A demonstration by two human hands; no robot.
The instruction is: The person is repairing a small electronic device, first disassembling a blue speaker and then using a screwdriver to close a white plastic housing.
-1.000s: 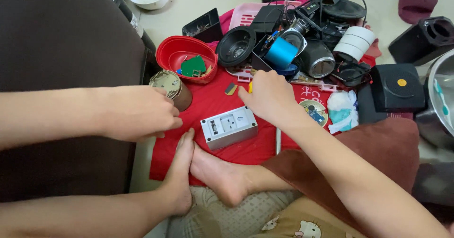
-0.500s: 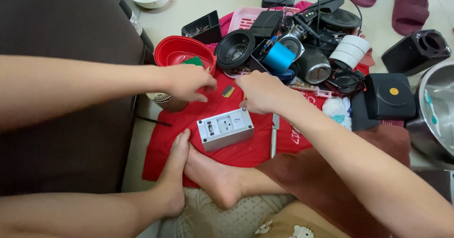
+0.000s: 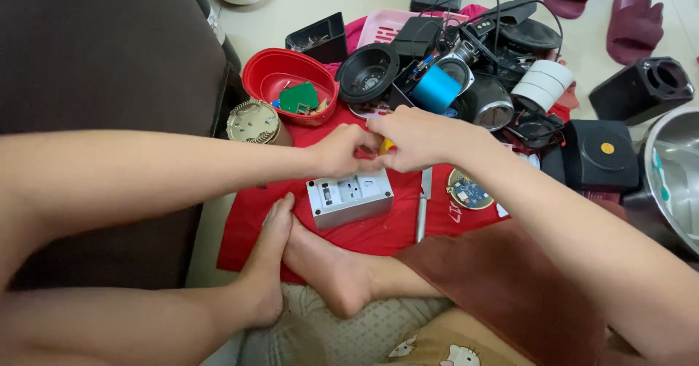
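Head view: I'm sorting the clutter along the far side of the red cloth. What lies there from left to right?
Round metal tin → red bowl → black speaker cone → blue cylinder → white tape roll → black box.

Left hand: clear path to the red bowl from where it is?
Probably yes. The left hand sits just below the red bowl, nothing lying between them; it is pinched with the right hand on a small yellow piece.

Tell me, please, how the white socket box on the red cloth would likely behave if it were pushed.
The socket box looks rigid and blocky, so it would probably slide rather than roll. Resting flat on the red cloth, it seems unlikely to tip, though the cloth might bunch under it.
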